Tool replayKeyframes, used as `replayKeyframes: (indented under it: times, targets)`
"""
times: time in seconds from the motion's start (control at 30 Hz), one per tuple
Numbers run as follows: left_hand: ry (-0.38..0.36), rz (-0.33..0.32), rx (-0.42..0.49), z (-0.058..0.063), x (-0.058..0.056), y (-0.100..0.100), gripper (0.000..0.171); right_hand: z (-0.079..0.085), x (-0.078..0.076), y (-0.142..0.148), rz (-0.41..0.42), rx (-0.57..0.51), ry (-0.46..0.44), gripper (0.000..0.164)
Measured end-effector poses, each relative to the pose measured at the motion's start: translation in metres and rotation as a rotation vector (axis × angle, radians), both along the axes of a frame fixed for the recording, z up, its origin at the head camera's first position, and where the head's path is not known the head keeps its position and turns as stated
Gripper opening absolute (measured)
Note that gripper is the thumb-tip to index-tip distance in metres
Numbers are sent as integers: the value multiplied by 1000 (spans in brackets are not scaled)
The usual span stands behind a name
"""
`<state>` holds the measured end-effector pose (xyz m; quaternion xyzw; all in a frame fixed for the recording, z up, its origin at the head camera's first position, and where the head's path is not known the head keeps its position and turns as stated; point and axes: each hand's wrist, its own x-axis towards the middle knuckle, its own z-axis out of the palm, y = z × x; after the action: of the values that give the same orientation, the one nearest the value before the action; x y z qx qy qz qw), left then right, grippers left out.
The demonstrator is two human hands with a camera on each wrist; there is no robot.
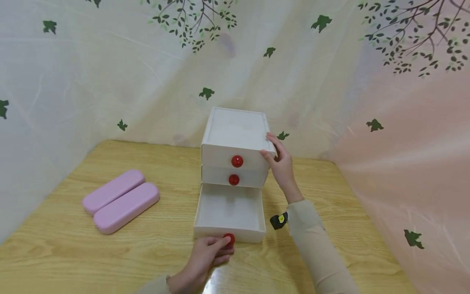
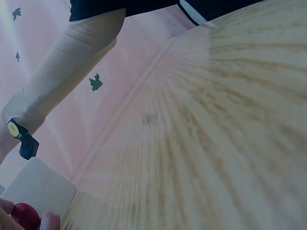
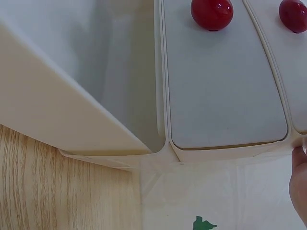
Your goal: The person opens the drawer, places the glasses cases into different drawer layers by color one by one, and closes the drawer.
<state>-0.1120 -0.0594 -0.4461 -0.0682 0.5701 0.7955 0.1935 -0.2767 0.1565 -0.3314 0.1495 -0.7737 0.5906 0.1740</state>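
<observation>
A white three-tier drawer unit stands near the middle of the table, each drawer front carrying a red knob. Its bottom drawer is pulled out, and only its bare inside shows. My left hand pinches the red knob of that drawer between thumb and fingers. At the top right front corner of the unit, my right hand grips the edge, thumb at the front and fingers along the side. The middle drawer and the top drawer are closed.
Two purple oblong cases lie side by side on the wooden table, left of the unit. A curtain with leaf prints hangs behind and at the sides. A black wrist device sits at the right cuff.
</observation>
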Motion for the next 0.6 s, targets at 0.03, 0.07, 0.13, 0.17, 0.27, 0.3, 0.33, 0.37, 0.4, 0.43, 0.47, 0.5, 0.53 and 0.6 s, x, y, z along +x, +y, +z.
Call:
replayKeyframes:
  times: [0.03, 0.07, 0.13, 0.17, 0.27, 0.3, 0.33, 0.37, 0.4, 0.43, 0.47, 0.5, 0.53, 0.6]
  targets:
    - [-1, -2, -2, -1, 0, -1, 35, 3, 3, -1, 3, 0, -3, 51]
    - [-1, -5, -5, -1, 0, -1, 36, 6, 6, -3, 5, -1, -7, 50]
    - [-11, -10, -8, -1, 0, -1, 35, 12, 12, -5, 10, -6, -14, 50]
    - [-11, -10, -11, -1, 1, -1, 35, 16, 15, -7, 10, -6, -22, 50]
    - [-2, -10, -13, -1, 1, -1, 35, 20, 19, -8, 4, 3, -31, 50]
    - [3, -11, -12, -1, 1, -1, 35, 20, 18, -8, 4, 3, -32, 50]
    - [8, -14, -13, -1, 1, -2, 35, 20, 18, -8, 2, 5, -33, 50]
    - [13, -18, -12, -1, 1, -2, 35, 20, 18, -8, 2, 6, -35, 50]
    - [15, -23, -9, -1, 1, -2, 36, 20, 18, -8, 1, 7, -35, 50]
    - [20, -32, -12, -1, 1, -3, 37, 20, 18, -8, 1, 7, -36, 50]
    - [25, -42, -15, -1, 0, -4, 38, 20, 18, -8, 1, 8, -37, 50]
    - [26, -53, -19, -1, 0, -5, 39, 20, 18, -8, 1, 8, -37, 50]
    - [25, -65, -21, -1, -1, -6, 39, 20, 18, -7, 1, 8, -37, 50]
    - [20, -90, -19, 0, -2, -8, 40, 19, 18, -7, 0, 11, -36, 50]
